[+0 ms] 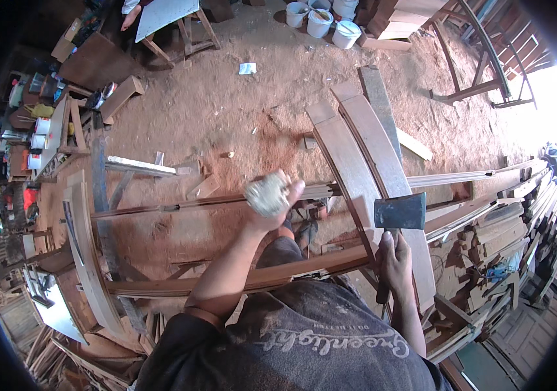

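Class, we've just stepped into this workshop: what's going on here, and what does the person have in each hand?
A person stands over a wooden frame of long rails in a sawdust-floored workshop. The left hand grips a pale, crumpled wad, perhaps cloth or filler, raised above a thin rail. The right hand holds a hatchet by its handle, head up, in front of two broad planks. White buckets stand at the far side, and stacked timber lies to the right.

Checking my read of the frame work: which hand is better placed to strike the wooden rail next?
Probably the right hand: it grips the hatchet over the wooden frame. The left hand holds a pale wad.
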Motion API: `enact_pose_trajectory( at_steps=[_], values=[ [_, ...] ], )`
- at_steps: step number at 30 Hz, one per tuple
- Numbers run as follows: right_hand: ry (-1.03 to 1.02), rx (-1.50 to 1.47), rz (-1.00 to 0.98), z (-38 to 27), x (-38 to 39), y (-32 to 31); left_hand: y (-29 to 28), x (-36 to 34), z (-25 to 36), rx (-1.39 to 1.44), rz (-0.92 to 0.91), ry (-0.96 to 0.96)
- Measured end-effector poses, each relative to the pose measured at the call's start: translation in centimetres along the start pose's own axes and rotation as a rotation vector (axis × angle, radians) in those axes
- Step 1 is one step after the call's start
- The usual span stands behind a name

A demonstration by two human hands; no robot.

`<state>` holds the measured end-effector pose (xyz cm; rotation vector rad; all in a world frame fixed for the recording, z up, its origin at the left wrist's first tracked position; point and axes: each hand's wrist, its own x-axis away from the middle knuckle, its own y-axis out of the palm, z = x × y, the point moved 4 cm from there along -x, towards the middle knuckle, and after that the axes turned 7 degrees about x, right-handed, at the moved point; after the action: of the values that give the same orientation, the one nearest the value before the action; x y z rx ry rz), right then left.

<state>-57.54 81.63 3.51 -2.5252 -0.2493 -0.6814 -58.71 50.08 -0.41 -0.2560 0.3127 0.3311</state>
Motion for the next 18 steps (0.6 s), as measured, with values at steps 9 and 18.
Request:
enact_pose_trajectory(
  at_steps=[9, 18],
  values=[
    [-0.109, 0.101, -0.074, -3.5, -1.5, 1.9, 0.1, -0.7, -1.1, 0.696, 0.124, -0.471],
    [-0.277, 0.102, -0.195, -10.4, -3.1, 1.9, 1.2, -0.8, -0.2, 0.174, 0.090, -0.242]
  ],
)
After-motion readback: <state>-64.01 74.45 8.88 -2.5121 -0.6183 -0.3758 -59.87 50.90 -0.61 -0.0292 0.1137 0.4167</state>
